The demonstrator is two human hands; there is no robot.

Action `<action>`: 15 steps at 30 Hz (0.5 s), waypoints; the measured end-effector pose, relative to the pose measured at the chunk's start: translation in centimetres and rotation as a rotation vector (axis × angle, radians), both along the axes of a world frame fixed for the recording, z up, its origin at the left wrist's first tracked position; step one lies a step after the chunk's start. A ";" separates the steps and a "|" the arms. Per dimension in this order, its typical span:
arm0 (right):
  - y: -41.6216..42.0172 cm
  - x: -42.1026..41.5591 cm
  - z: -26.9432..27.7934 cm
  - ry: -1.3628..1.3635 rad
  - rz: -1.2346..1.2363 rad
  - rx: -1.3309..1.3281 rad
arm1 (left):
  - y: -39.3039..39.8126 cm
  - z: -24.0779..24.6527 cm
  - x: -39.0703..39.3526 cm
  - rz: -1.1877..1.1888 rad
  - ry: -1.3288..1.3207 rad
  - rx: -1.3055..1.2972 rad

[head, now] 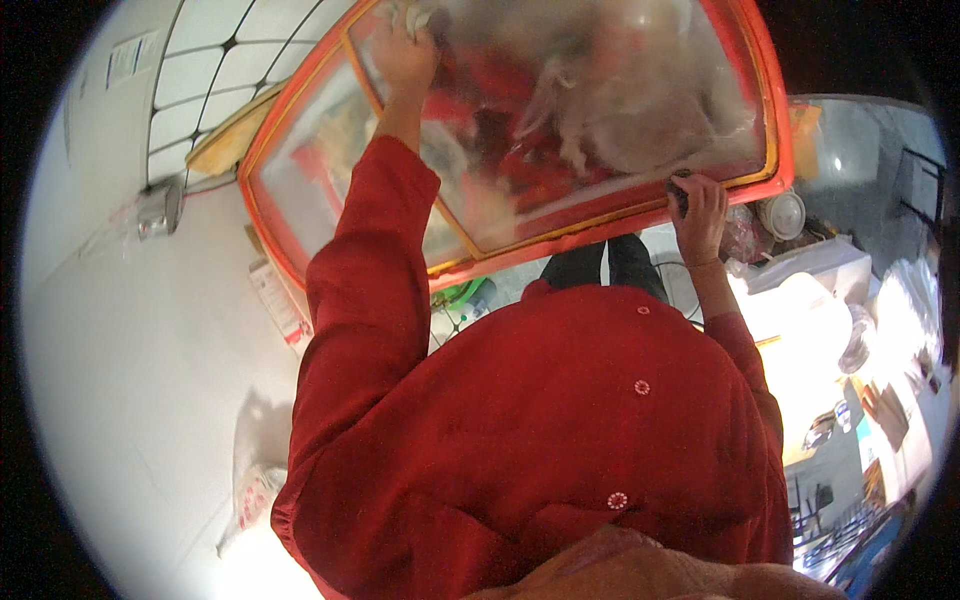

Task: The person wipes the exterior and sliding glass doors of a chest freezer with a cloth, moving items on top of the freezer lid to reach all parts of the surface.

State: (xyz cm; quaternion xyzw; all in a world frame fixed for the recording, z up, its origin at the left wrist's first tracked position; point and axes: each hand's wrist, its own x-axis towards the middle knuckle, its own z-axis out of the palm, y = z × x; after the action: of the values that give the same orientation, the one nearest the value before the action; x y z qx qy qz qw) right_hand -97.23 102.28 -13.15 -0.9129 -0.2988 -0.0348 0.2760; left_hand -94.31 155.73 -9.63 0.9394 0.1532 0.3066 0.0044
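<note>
Before me is a chest freezer with a red frame point(778, 127) and clear lid panes point(487, 135), fogged and bordered by yellow-orange trim. Blurred bags and red shapes show through the larger pane. My left hand point(405, 60) reaches to the far left part of this pane, beside the trim strip that divides it from the smaller pane. A crumpled whitish cloth point(417, 21) shows at its fingers. At the near right edge of the lid, my right hand point(701, 214) curls around a small dark object point(679, 193); whether that is a handle or a loose item is unclear.
White wall tiles point(195, 67) and a wooden board point(236, 135) lie beyond the freezer on the left. A plastic bag point(259, 495) is at lower left. On the right are a lidded white tub point(784, 215) and a cluttered surface with gloves point(885, 412). Something green point(457, 294) lies on the floor.
</note>
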 end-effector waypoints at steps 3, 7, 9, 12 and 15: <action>-0.7 0.3 -0.8 -0.015 -0.030 -0.021 | -10.8 5.8 9.5 -0.254 -0.039 -0.860; -0.2 0.0 0.0 -0.015 -0.066 0.010 | -22.4 4.8 9.8 -0.337 0.300 -0.230; -0.3 -0.2 0.4 0.004 -0.095 0.019 | -27.2 2.2 5.7 -0.623 0.319 -0.021; -1.2 0.0 0.4 0.091 -0.095 0.010 | -31.5 2.7 -2.7 -0.870 0.440 -0.153; -1.4 0.0 1.1 0.062 -0.130 0.048 | -29.2 -0.6 -11.8 -1.060 0.502 0.047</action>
State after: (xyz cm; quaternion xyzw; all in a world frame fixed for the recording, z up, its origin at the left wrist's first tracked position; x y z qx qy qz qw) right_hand -97.20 100.89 -12.06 -0.9242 -0.2293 -0.0316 0.3039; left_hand -106.07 126.57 -10.18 0.9316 -0.3479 0.0340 0.0997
